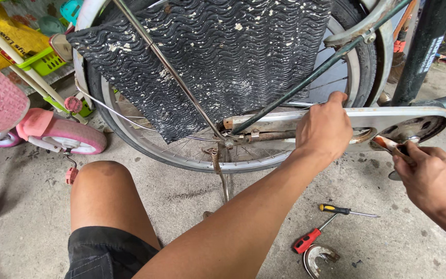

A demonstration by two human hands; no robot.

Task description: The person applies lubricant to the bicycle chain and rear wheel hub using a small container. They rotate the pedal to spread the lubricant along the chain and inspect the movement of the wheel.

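The left hand is curled over the top edge of a pale, rust-flecked chain guard, fingers wrapped behind it and thumb on the near face, gripping it near its middle. The right hand is pinched shut around a slim tool with a rusty reddish tip, whose end rests against the rounded front end of the same guard. The guard runs along the side of a bicycle standing on a concrete floor, just in front of the rear wheel, with a thin kickstand dropping to the floor below the hub. A black, wavy-textured rubber mat spotted with white hangs over the wheel. On the floor beneath the hands lie a yellow-and-black screwdriver, a red-handled screwdriver and a curved rusty metal piece. The person's bare knee is bent at lower left; a pink child's bicycle stands by the left edge.
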